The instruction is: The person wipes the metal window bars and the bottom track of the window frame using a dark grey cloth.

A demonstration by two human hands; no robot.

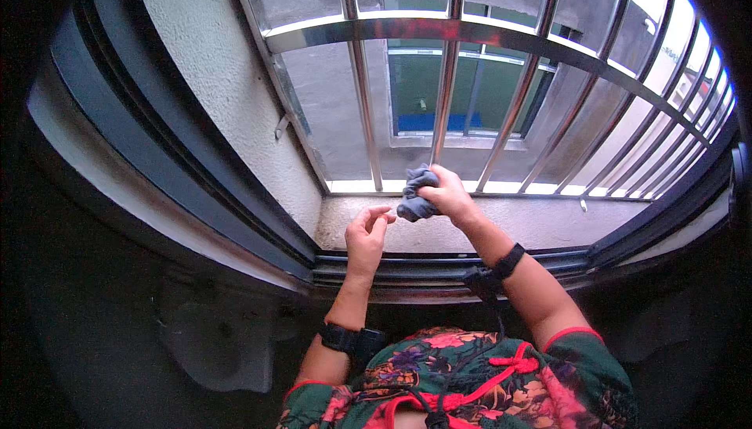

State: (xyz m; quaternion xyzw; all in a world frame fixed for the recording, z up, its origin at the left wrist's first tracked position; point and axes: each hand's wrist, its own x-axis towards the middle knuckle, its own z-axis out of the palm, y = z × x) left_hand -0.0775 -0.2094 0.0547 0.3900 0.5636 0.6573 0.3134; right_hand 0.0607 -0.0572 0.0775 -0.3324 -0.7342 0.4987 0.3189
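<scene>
A crumpled grey cloth is bunched in my right hand, whose fingers are closed round it. It is held over the sill, in front of the foot of an upright metal bar. Just left of the cloth is my left hand, its fingers loosely bent and pointing toward the cloth. A narrow gap shows between its thumb and fingertips, with nothing visible held there. Both forearms reach out over the window track.
Shiny metal bars with a crossbar stand beyond the sill. A rough pale wall and a dark window frame border the left. Across the gap is a grey building with a window.
</scene>
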